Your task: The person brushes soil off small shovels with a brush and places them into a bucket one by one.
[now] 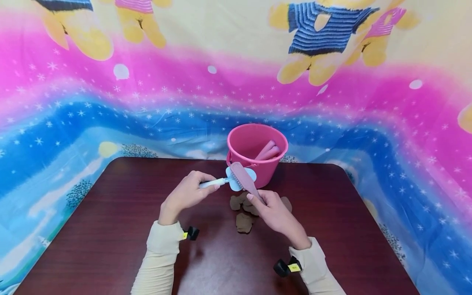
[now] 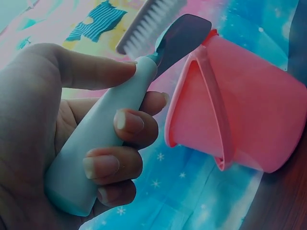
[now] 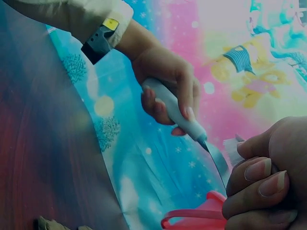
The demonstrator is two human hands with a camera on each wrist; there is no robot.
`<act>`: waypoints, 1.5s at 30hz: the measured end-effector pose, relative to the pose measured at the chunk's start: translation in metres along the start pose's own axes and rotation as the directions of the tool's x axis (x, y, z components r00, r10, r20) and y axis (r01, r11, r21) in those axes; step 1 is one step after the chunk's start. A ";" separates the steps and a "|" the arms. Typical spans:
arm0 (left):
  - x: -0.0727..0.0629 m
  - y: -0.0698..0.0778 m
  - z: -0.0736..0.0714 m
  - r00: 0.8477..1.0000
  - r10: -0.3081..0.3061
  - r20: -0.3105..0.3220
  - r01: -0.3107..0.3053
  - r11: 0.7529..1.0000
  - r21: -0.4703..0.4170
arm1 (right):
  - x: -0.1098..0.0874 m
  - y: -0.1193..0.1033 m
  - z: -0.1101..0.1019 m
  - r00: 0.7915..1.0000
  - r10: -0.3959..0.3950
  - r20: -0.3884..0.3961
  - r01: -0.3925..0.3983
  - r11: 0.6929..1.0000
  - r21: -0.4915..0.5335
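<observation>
My left hand [image 1: 188,192] grips the white handle of a small garden trowel [image 2: 103,124], thumb laid along the handle. Its light-blue blade [image 1: 252,173] is raised beside the bucket. In my right hand [image 1: 278,211] is a mauve brush [image 1: 243,176], held by its handle; its white bristles [image 2: 151,24] show in the left wrist view. The brush head crosses over the blade in the head view, bristles toward it. Beneath the hands, flat brown clay-like lumps [image 1: 244,223] lie on the table, partly hidden by the right hand.
A pink bucket [image 1: 266,172] stands behind the hands at the table's far side, with pink tool handles [image 1: 268,151] inside. The dark red-brown table [image 1: 110,237] has a patterned cloth [image 1: 206,94] hung behind and beside it.
</observation>
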State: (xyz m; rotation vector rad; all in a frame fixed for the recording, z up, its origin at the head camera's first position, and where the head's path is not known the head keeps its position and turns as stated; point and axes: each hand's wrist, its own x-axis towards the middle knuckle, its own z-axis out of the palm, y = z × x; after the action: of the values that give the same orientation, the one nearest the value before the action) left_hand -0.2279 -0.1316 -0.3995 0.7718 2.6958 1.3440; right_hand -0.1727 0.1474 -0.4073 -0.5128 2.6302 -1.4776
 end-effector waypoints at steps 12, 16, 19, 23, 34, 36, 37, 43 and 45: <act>0.002 0.005 0.005 1.000 -0.024 -0.007 0.024 0.999 0.040 | 0.000 -0.001 0.006 1.000 -0.020 0.022 0.021 1.000 -0.023; 0.002 0.004 0.005 1.000 -0.018 -0.009 0.018 0.999 0.039 | 0.001 0.001 0.004 1.000 -0.002 0.005 0.002 1.000 -0.030; 0.001 0.003 0.004 1.000 -0.009 -0.015 0.010 0.999 0.040 | 0.001 0.002 0.002 1.000 -0.002 0.000 0.002 0.999 -0.032; 0.000 0.001 0.001 1.000 -0.014 -0.027 0.015 0.999 0.032 | 0.003 0.005 0.000 1.000 -0.005 -0.019 0.005 0.999 -0.042; -0.006 -0.003 -0.008 0.997 0.037 -0.063 -0.037 0.999 -0.002 | 0.003 0.009 -0.010 0.997 0.056 -0.054 -0.058 0.998 -0.025; -0.007 -0.004 -0.009 0.997 0.042 -0.068 -0.043 0.999 -0.010 | 0.003 0.009 -0.012 0.998 0.041 -0.041 -0.041 0.999 0.003; -0.008 -0.004 -0.010 0.996 0.043 -0.073 -0.044 0.999 -0.012 | 0.003 0.010 -0.013 0.999 0.034 -0.037 -0.034 0.999 0.011; -0.009 -0.006 -0.014 0.994 0.056 -0.091 -0.059 0.998 -0.025 | 0.004 0.011 -0.016 0.999 0.039 -0.035 -0.038 0.999 0.035; -0.010 -0.007 -0.015 0.994 0.059 -0.090 -0.062 0.998 -0.031 | 0.003 0.011 -0.017 0.998 0.048 -0.039 -0.046 0.998 0.036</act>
State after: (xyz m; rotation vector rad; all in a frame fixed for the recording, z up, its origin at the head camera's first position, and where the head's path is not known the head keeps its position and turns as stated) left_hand -0.2257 -0.1509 -0.3968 0.8155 2.7295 1.4668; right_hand -0.1820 0.1650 -0.4073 -0.4197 2.6216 -1.5330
